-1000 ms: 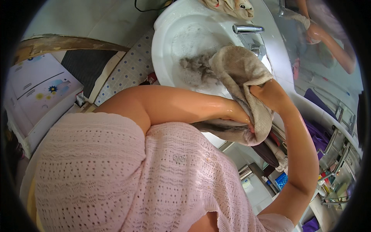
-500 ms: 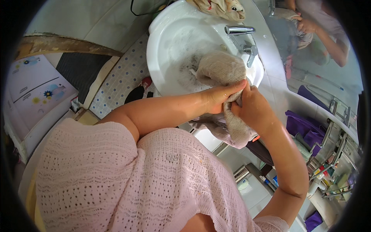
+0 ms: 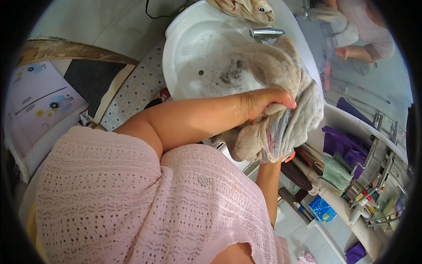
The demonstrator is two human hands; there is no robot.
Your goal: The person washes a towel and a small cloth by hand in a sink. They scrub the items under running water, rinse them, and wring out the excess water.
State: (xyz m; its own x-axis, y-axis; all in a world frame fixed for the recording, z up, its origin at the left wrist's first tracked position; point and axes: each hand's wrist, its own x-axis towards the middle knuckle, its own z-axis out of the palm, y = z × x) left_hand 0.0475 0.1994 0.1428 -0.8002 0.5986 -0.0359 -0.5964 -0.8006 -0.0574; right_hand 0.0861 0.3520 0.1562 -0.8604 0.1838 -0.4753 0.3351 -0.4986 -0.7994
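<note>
A wet beige knit garment (image 3: pixel 303 86) with grey folds is bunched at the right side of the white washbasin (image 3: pixel 178 83), partly hanging over its near edge. My left hand (image 3: pixel 270 101) is closed on its middle, thumb pointing right. From below, my right forearm (image 3: pixel 267 180) reaches up to the garment's lower edge. The cloth hides my right hand's fingers, so their grip does not show. Suds and dark specks lie in the basin near the drain hole. The chrome faucet (image 3: pixel 267 33) stands behind the garment, its handle covered.
Another beige cloth (image 3: pixel 246 9) rests on the basin's far rim. At right are a mirror (image 3: pixel 347 57), purple cloth (image 3: pixel 345 145), a green towel (image 3: pixel 337 172) and a metal rack with toiletries. A blue package (image 3: pixel 323 209) sits lower. At left is a pale floral cabinet (image 3: pixel 44 101).
The garment has spread open and shifted up and right, covering the faucet handle. My right hand has moved down from beside my left hand to beneath the cloth. The drain hole now shows.
</note>
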